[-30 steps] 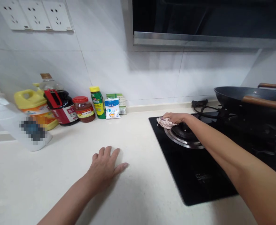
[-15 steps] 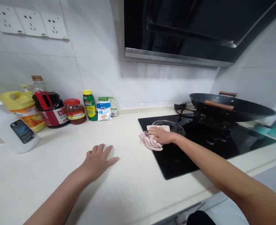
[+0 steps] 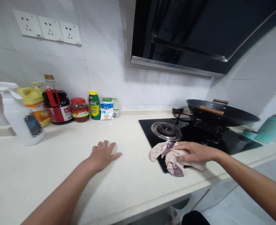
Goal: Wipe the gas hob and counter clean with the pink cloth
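My right hand grips a crumpled pale pink cloth with purple patches. The cloth lies over the front left corner of the black glass cooktop and hangs partly onto the counter. Just behind the cloth is the left burner, with its metal ring uncovered. My left hand rests palm down on the cream countertop, fingers spread, holding nothing.
A black wok with wooden handles sits on the far burner. Teal canisters stand right. Along the wall are a spray bottle, a soy sauce bottle, a red-lidded jar, a green bottle and a packet. A range hood overhangs.
My right hand has drawn the cloth off the left burner, toward me and to the right, onto the cooktop's front corner. My left hand stays flat on the counter. The view has shifted slightly.
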Tool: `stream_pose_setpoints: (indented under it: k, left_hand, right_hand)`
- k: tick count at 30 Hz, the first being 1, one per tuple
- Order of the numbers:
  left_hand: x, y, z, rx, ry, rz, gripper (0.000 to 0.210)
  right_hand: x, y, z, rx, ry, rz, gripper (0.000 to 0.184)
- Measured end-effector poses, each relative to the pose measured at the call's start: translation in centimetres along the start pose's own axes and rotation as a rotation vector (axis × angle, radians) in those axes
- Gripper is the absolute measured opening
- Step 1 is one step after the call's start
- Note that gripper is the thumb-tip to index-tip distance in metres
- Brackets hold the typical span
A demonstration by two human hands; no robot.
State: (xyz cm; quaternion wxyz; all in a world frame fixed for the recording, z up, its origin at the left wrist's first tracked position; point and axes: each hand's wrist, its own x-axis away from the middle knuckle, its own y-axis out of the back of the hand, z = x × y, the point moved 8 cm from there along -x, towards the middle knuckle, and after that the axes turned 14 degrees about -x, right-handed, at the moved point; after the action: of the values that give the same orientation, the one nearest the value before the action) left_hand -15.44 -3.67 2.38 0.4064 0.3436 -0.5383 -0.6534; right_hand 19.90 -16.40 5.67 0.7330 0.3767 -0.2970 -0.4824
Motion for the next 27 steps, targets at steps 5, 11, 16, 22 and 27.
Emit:
stream_pose_setpoints:
  k: [5,11,16,22,27]
  left_hand:
    - [0.3,0.2,-0.1,0.006,0.005,-0.002,0.073]
    - [-0.2,-0.3,0.0,-0.005,0.007,-0.013,0.073]
    - [-0.3,-0.5,0.0,0.011,0.011,-0.02,0.072]
    - [0.2,-0.1,-0.5,-0.047,0.021,-0.008,0.068]
    - [0.3,0.2,-0.9,-0.05,0.0,-0.037,0.066]
  right_hand:
    - [1.1,0.4,-2.3,0.111,-0.162,-0.361,0.053]
    - [-2.1,-1.7,-0.4,0.157,0.046,-0.401,0.051]
    - [-6.9,-2.7,1.9,0.156,0.137,-0.353,0.044]
    - [-15.0,-2.3,2.3,0.233,-0.004,-0.404,0.04]
    - [-22.3,-0.9,1.4,0.282,-0.113,-0.41,0.046]
